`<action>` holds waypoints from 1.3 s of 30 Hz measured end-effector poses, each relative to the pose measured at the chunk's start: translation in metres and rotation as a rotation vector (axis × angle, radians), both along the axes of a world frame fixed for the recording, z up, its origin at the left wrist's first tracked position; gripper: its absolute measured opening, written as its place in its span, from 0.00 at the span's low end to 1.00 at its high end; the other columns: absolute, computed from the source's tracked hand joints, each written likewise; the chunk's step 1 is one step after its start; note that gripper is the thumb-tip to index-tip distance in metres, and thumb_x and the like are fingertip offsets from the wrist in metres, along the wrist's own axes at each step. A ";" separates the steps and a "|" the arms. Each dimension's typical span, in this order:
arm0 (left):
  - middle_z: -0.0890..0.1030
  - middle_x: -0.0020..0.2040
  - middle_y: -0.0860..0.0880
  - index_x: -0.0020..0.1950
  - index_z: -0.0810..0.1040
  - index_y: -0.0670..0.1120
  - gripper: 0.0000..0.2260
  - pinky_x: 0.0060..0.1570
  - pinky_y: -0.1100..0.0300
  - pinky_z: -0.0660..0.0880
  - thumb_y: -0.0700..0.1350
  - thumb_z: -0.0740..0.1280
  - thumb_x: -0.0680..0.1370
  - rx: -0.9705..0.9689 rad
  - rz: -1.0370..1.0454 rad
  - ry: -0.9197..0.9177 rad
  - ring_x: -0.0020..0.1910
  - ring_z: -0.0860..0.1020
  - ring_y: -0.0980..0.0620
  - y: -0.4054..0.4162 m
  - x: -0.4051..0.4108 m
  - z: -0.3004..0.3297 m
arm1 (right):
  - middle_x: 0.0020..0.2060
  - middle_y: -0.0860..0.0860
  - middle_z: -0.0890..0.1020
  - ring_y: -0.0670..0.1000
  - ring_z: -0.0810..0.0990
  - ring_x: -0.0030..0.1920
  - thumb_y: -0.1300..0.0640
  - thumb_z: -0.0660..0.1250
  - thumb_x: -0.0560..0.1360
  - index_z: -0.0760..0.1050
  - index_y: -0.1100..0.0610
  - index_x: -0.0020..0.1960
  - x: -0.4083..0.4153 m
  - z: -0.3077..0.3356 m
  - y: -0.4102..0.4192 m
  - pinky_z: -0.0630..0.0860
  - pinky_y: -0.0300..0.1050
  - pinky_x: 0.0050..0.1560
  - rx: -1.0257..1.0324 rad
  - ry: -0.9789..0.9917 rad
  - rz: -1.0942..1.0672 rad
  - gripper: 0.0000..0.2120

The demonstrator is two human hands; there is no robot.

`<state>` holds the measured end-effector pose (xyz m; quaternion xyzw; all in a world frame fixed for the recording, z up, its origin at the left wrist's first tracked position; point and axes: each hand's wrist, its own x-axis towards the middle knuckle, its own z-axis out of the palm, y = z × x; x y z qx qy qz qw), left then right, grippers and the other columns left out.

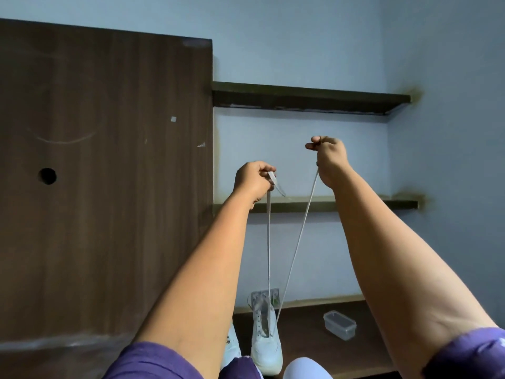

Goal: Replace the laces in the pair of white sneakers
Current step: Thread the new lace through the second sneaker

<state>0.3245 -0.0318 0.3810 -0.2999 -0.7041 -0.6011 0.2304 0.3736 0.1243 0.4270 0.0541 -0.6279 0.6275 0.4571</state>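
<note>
A white sneaker (265, 343) stands on the dark wooden surface at the bottom centre, toe toward me. A white lace (297, 242) runs from its lowest eyelets up in two taut strands. My left hand (252, 180) is raised high and pinches the left strand, whose loose tip flops over its fingers. My right hand (329, 160) is raised a little higher and grips the right strand's end. The second white sneaker (232, 346) sits to the left of the first, mostly hidden behind my left forearm.
A clear plastic lidded box (339, 324) lies on the wooden surface right of the sneakers. A tall dark wooden panel (103, 173) fills the left side. Two dark wall shelves (308, 98) cross the blue wall behind my hands.
</note>
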 end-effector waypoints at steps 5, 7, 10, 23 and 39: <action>0.83 0.40 0.44 0.40 0.80 0.38 0.11 0.49 0.49 0.81 0.46 0.70 0.76 -0.011 0.124 0.044 0.39 0.84 0.47 0.004 -0.003 0.002 | 0.48 0.54 0.80 0.43 0.70 0.36 0.75 0.44 0.73 0.75 0.56 0.42 -0.003 -0.007 -0.006 0.62 0.35 0.39 0.180 -0.058 0.058 0.24; 0.83 0.39 0.44 0.42 0.80 0.39 0.15 0.50 0.51 0.81 0.49 0.64 0.80 -0.019 0.059 0.023 0.37 0.84 0.47 0.007 0.005 0.006 | 0.50 0.54 0.80 0.43 0.70 0.38 0.76 0.44 0.73 0.77 0.61 0.49 -0.003 -0.011 -0.007 0.64 0.35 0.39 0.237 -0.079 0.090 0.25; 0.80 0.44 0.49 0.44 0.80 0.46 0.16 0.48 0.56 0.77 0.49 0.56 0.83 -0.131 0.115 0.114 0.41 0.78 0.47 0.009 0.019 0.012 | 0.51 0.54 0.82 0.46 0.71 0.40 0.73 0.46 0.78 0.74 0.65 0.60 0.001 -0.012 -0.005 0.66 0.37 0.39 0.237 -0.072 0.157 0.21; 0.77 0.41 0.46 0.53 0.80 0.38 0.12 0.29 0.68 0.72 0.43 0.60 0.82 -0.120 0.152 0.138 0.34 0.77 0.52 0.015 0.037 0.030 | 0.57 0.53 0.76 0.48 0.73 0.43 0.56 0.54 0.83 0.80 0.55 0.55 0.004 -0.006 0.017 0.67 0.30 0.28 0.290 0.028 -0.153 0.15; 0.84 0.39 0.45 0.45 0.81 0.40 0.05 0.43 0.57 0.82 0.42 0.73 0.74 0.128 0.115 0.206 0.35 0.84 0.52 0.028 0.036 0.025 | 0.39 0.47 0.78 0.40 0.72 0.35 0.59 0.67 0.78 0.80 0.56 0.59 0.013 -0.013 -0.003 0.68 0.31 0.35 0.377 0.149 -0.085 0.11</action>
